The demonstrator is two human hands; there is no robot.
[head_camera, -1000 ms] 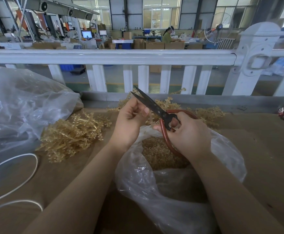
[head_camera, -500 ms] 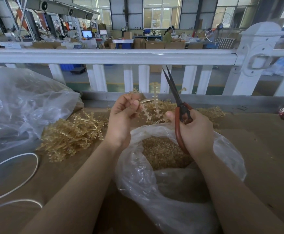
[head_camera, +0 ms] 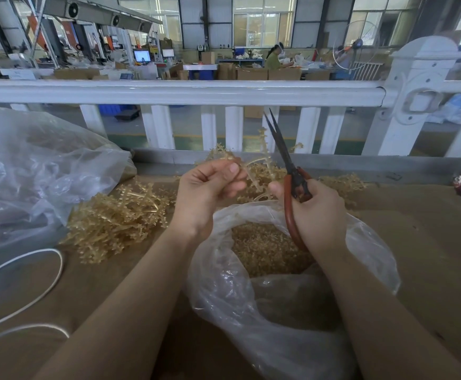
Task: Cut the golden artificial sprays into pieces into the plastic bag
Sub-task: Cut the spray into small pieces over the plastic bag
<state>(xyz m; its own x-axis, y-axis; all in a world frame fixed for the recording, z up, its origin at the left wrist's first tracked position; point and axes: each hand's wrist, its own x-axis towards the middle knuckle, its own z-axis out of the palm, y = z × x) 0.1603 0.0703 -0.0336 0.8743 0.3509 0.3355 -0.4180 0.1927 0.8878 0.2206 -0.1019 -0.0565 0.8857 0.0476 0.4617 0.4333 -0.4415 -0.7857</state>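
Factory bench by white railing (head_camera: 180, 91) | left hand (head_camera: 207, 193) pinches golden plastic spray (head_camera: 254, 174) over clear plastic bag (head_camera: 366, 242), so cuttings likely drop in; right hand (head_camera: 317, 212) grips red-handled scissors (head_camera: 289, 174), blades nearly closed, upright

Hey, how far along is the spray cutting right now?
Partly done. The bag already holds a layer of cut pieces. In hand: the left hand pinches one spray above the bag, while the right hand holds the scissors, blades pointing up and nearly closed. Left: a pile of uncut sprays beside the bag.
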